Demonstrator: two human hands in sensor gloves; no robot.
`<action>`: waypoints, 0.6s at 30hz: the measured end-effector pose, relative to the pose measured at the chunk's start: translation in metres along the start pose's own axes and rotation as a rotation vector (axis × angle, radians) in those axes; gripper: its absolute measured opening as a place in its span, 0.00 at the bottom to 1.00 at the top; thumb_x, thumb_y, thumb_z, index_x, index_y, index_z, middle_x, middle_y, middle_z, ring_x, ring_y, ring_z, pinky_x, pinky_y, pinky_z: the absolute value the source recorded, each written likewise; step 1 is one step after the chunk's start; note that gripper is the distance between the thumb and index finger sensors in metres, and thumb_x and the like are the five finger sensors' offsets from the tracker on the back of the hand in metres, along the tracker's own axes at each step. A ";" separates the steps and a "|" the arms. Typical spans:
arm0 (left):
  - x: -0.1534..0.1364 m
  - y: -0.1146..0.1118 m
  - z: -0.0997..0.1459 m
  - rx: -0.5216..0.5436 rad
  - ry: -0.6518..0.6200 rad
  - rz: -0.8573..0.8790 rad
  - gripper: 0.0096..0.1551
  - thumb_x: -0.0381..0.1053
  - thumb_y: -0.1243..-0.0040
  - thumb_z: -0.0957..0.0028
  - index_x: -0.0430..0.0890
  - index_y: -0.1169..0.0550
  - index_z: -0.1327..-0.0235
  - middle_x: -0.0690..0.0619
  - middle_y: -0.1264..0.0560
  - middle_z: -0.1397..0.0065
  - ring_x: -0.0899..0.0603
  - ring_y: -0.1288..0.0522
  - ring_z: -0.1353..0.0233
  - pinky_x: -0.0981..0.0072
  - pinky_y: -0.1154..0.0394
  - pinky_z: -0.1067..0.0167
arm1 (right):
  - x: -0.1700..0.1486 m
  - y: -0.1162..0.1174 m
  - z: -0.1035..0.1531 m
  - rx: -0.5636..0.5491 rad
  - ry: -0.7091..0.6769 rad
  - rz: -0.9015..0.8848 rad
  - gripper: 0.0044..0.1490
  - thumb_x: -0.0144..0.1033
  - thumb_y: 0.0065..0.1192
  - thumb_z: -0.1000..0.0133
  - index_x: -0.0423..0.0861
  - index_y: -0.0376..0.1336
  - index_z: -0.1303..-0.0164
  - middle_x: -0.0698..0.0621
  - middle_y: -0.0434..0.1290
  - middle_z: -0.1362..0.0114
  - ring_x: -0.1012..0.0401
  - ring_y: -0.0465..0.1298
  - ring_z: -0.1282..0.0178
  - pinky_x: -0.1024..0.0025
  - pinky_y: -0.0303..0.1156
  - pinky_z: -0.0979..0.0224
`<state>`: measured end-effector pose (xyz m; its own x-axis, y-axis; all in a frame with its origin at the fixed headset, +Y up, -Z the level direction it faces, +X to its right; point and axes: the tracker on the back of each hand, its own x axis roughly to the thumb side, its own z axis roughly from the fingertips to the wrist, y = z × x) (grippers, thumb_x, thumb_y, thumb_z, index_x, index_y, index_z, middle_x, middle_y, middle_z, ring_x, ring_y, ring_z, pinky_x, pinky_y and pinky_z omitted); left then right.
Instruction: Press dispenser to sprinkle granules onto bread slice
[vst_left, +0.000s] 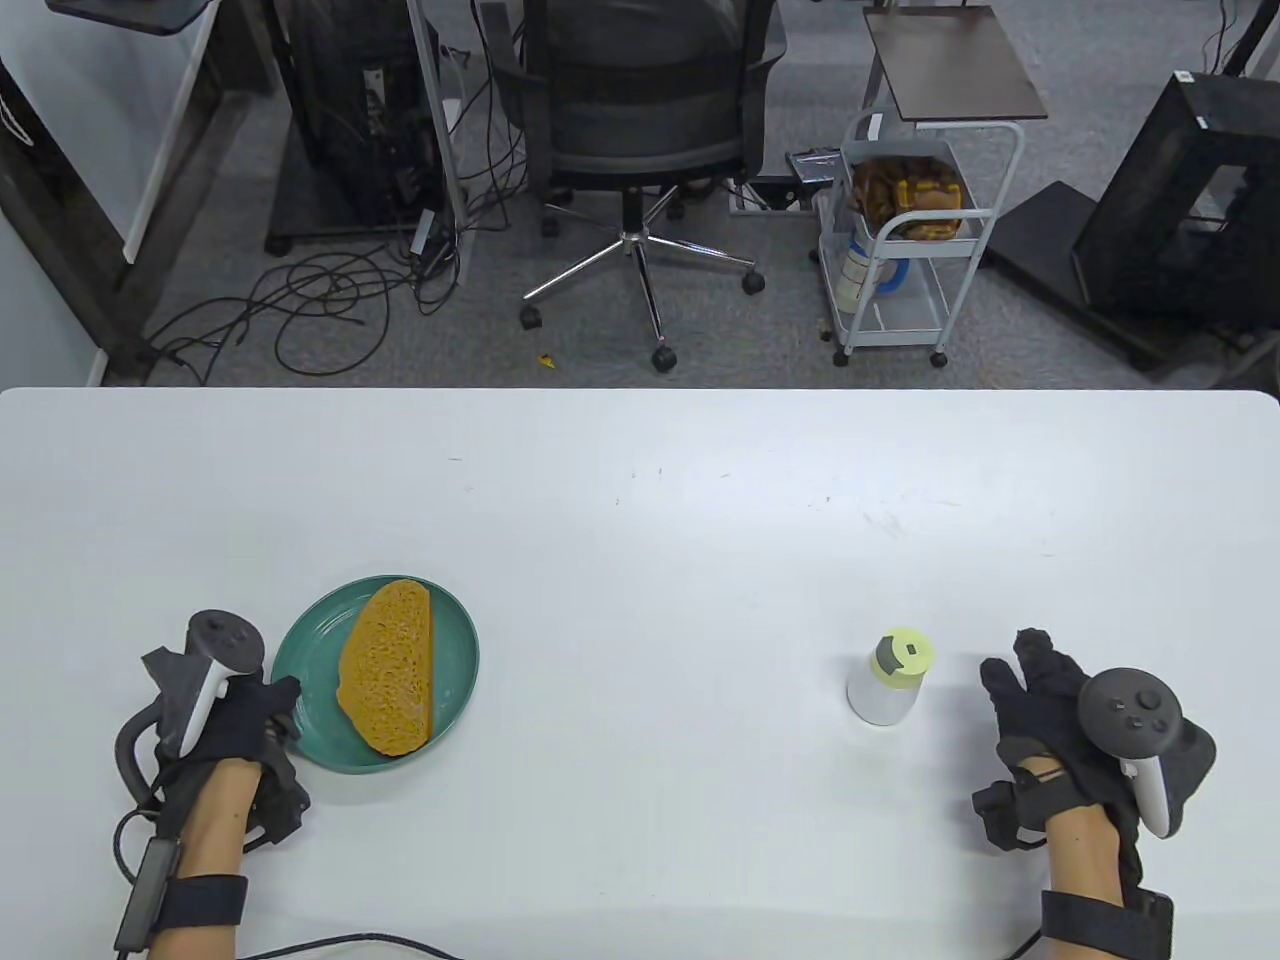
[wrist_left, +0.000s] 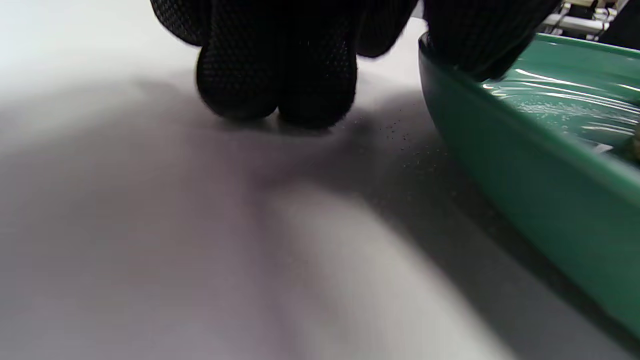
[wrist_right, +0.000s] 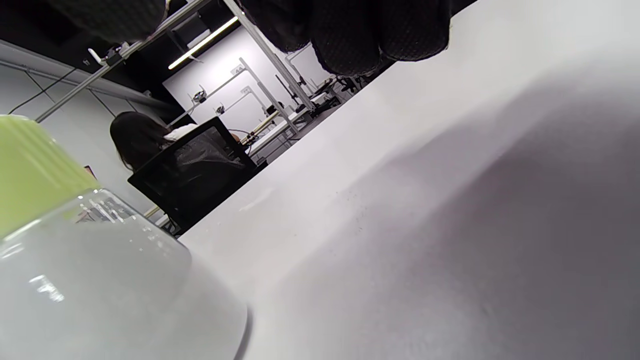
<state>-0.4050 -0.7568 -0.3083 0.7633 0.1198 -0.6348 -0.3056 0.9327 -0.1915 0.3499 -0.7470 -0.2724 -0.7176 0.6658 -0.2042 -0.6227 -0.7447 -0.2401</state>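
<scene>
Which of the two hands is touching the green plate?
The left hand: one fingertip rests on the plate's rim. The right hand lies beside the dispenser.

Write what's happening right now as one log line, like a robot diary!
stage: before pickup | dispenser: upright, untouched | right hand: open beside it | left hand: thumb on plate rim | bread slice: on plate

No text, label, brand or number can be read on the dispenser (vst_left: 888, 678), the plate (vst_left: 455, 660), the trackers or anything behind the table (vst_left: 700, 500).
</scene>
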 end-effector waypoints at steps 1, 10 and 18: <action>-0.001 0.000 -0.003 -0.001 -0.023 0.049 0.32 0.55 0.33 0.56 0.44 0.23 0.39 0.45 0.14 0.57 0.40 0.17 0.56 0.45 0.32 0.31 | 0.000 0.000 0.000 -0.003 0.000 -0.006 0.43 0.51 0.59 0.47 0.38 0.56 0.28 0.32 0.63 0.25 0.32 0.60 0.26 0.24 0.42 0.26; 0.008 0.003 0.006 -0.081 -0.179 0.315 0.26 0.45 0.32 0.57 0.31 0.20 0.51 0.42 0.09 0.67 0.39 0.13 0.68 0.46 0.26 0.39 | 0.005 -0.001 0.000 -0.022 -0.026 -0.042 0.43 0.51 0.59 0.47 0.37 0.56 0.29 0.32 0.64 0.25 0.32 0.60 0.27 0.24 0.43 0.26; 0.126 -0.017 0.077 -0.164 -0.377 0.367 0.26 0.46 0.33 0.57 0.32 0.20 0.50 0.43 0.09 0.66 0.40 0.12 0.67 0.46 0.26 0.39 | 0.025 0.007 0.008 -0.020 -0.062 -0.093 0.48 0.61 0.55 0.49 0.35 0.58 0.31 0.32 0.66 0.27 0.32 0.61 0.28 0.25 0.44 0.26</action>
<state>-0.2596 -0.7316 -0.3279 0.7316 0.5689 -0.3757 -0.6518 0.7452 -0.1408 0.3247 -0.7358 -0.2719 -0.6753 0.7276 -0.1209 -0.6818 -0.6783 -0.2739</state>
